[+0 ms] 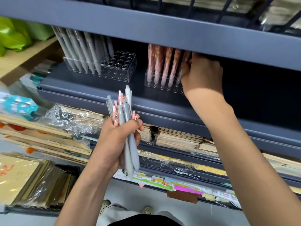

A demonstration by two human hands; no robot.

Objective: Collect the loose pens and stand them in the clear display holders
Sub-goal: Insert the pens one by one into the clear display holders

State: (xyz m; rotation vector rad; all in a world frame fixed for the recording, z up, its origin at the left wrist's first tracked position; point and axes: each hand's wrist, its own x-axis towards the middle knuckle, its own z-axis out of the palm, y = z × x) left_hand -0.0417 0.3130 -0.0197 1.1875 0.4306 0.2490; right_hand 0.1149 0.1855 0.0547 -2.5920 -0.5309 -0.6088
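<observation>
At the centre of the frame, the left hand (118, 139) grips a bundle of grey and pink pens (125, 115), fingers wrapped tight. At centre right, the right hand (202, 74) curls its fingers round the rightmost pink pen (185, 55) standing in a clear holder (156, 84) on the shelf (97, 93).

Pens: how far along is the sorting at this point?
Done: grey pens fill part of the left holder, pink pens line the right holder. In hand: right hand pinches a pink pen at that row's end. Remaining: the mixed bundle in the left hand.
</observation>
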